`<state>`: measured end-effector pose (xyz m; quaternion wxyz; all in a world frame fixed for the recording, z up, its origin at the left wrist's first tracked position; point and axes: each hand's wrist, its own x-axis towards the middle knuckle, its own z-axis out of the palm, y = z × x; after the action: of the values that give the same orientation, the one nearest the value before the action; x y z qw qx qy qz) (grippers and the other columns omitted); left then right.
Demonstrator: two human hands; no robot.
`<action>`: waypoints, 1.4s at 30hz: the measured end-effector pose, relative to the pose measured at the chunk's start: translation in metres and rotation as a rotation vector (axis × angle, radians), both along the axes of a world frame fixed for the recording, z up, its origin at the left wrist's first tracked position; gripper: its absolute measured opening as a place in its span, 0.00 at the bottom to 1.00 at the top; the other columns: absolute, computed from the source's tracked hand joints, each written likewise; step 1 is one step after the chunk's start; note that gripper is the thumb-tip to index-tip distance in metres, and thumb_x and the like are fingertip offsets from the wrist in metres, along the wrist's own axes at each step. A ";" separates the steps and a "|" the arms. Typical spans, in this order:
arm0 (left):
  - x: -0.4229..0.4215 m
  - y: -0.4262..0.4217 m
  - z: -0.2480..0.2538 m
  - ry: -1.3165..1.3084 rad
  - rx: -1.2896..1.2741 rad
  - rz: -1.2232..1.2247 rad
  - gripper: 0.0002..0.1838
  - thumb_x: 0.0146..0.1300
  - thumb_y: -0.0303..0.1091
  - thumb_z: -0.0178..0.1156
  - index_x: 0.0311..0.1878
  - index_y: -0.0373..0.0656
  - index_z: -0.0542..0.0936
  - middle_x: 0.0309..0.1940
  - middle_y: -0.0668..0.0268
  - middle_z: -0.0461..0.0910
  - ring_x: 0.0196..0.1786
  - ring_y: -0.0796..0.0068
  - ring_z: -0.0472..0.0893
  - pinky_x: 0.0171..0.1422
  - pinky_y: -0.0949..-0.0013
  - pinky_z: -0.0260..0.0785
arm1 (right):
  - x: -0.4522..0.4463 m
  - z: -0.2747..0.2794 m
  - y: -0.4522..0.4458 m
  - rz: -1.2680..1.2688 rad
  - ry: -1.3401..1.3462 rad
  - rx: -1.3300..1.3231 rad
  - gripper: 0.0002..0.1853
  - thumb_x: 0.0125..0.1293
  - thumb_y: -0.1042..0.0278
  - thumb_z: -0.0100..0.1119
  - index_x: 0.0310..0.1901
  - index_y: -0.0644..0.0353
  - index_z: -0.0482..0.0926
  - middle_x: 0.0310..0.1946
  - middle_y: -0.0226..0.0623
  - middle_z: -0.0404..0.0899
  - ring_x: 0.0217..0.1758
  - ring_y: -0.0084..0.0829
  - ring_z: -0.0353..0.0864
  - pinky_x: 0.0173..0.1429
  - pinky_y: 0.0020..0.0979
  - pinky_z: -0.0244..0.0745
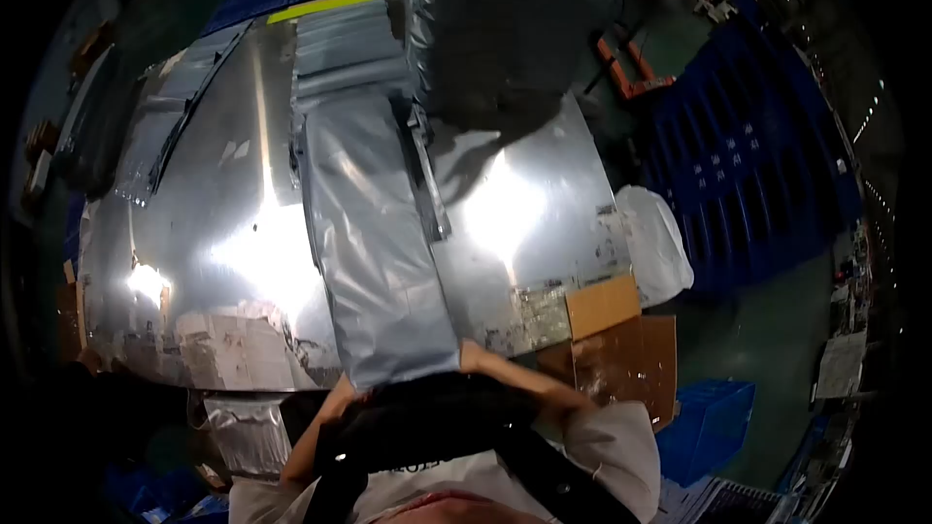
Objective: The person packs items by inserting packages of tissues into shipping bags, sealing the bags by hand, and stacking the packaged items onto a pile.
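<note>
A long grey plastic bag (pixel 374 233) lies on the shiny metal table (pixel 544 194), its near end at the table's front edge against my body. At the bag's right near corner is my right hand (pixel 470 357), its fingers mostly hidden. My left hand (pixel 347 390) is beside the left near corner, largely covered by the bag and a black strap. Whether either hand grips the bag cannot be made out. Farther back, a stack of folded grey bags (pixel 345 49) touches the bag's far end.
Another grey bag pile (pixel 180 107) is at the left. A large dark sheet (pixel 505 29) covers the back. Right of the table are a white sack (pixel 652 243), cardboard box (pixel 631 364), blue crate (pixel 707 427) and blue pallets (pixel 748 155). A person's hand (pixel 89 361) shows at far left.
</note>
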<state>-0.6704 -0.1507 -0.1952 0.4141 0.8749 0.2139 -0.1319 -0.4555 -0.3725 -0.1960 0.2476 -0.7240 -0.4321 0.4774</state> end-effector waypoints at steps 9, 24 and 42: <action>0.081 0.001 0.016 -0.065 -0.412 0.460 0.13 0.57 0.35 0.56 0.24 0.35 0.74 0.12 0.64 0.71 0.12 0.77 0.69 0.15 0.72 0.60 | 0.069 0.015 -0.010 -0.499 -0.242 0.016 0.21 0.59 0.53 0.46 0.31 0.67 0.76 0.28 0.56 0.76 0.36 0.47 0.77 0.40 0.42 0.70; 0.027 -0.020 -0.014 -0.170 0.090 0.427 0.18 0.57 0.41 0.55 0.22 0.33 0.75 0.12 0.55 0.72 0.16 0.63 0.73 0.24 0.65 0.63 | 0.043 0.013 0.095 0.050 -0.561 -0.028 0.13 0.54 0.63 0.47 0.30 0.63 0.78 0.32 0.48 0.78 0.36 0.47 0.77 0.41 0.42 0.71; 0.065 0.008 -0.001 -0.050 0.050 0.531 0.15 0.52 0.39 0.53 0.32 0.35 0.79 0.22 0.54 0.77 0.28 0.61 0.78 0.34 0.64 0.67 | -0.032 -0.017 0.067 -0.064 -0.639 0.129 0.11 0.50 0.77 0.49 0.38 0.67 0.71 0.37 0.46 0.69 0.45 0.41 0.70 0.44 0.39 0.71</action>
<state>-0.6053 -0.1426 -0.1959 0.4176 0.8011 0.4287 0.0083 -0.4870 -0.3050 -0.2131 0.1597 -0.8331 -0.4944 0.1899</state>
